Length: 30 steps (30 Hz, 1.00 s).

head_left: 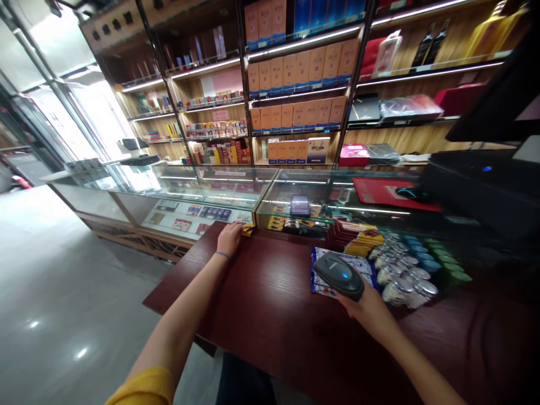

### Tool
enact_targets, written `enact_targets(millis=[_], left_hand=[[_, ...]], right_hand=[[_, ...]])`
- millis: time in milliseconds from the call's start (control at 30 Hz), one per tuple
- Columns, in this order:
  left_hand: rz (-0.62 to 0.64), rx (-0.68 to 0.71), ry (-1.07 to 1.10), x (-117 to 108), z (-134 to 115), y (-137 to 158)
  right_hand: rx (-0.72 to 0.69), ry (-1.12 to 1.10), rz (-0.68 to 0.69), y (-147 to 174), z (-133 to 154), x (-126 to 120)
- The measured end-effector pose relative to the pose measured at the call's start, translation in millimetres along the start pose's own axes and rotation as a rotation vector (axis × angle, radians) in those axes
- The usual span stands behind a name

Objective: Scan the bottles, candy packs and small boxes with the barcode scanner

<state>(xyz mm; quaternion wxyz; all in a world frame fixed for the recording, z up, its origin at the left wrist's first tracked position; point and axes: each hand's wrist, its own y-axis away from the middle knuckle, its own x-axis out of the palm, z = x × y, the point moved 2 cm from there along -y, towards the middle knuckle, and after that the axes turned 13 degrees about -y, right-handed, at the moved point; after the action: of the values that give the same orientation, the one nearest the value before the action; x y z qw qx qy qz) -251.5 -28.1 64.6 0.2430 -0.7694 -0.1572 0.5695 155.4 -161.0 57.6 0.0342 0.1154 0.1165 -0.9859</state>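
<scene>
My right hand (367, 308) is wrapped round the handle of a black barcode scanner (337, 273) with a blue light on top. The scanner is above blue-and-white packets (317, 281) on the dark red wooden table (270, 298) and covers part of them. At the table's far left edge, my left hand (230, 237) has its fingers closed on a small yellow packet (248, 229). The hand hides much of that packet. Beyond the scanner lies a stack of brown-and-yellow packets (363, 239). Several silver-lidded jars (400, 281) stand to the right of the scanner.
A glass display counter (270, 185) runs along the table's far side. Blue-lidded (422, 253) and green-lidded containers (451, 261) stand beside the jars. A red mat (375, 194) with a mouse (405, 193) lies on the glass, near a black machine (468, 185). Stocked shelves (299, 95) line the wall.
</scene>
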Motion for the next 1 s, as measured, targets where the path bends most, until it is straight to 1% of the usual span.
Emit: enact_targets(millis=[67,133,267,367,500,667,867,1000], left_hand=[[0.066,0.052,-0.109,6,3,-2],[0.124,0.066,-0.174,13,6,-5],[0.229,0.071,-0.167,25,12,-11],[0.249,0.068,-0.111,30,16,-16],[0.244,0.085,-0.034,35,19,-23],[0.238,0.089,-0.012,39,22,-26],[0.325,0.097,-0.005,35,23,-32],[0.371,0.101,-0.037,33,14,-37]], right_hand=[[-0.002,-0.011,-0.019,2,3,1],[-0.004,-0.018,-0.052,3,6,1],[-0.001,-0.015,-0.089,3,9,1],[0.001,-0.02,-0.103,3,9,0],[0.01,-0.048,-0.123,2,7,-2],[-0.015,-0.071,-0.109,1,8,-3],[-0.017,-0.059,-0.114,1,9,-3],[-0.06,-0.049,-0.127,-4,11,-16]])
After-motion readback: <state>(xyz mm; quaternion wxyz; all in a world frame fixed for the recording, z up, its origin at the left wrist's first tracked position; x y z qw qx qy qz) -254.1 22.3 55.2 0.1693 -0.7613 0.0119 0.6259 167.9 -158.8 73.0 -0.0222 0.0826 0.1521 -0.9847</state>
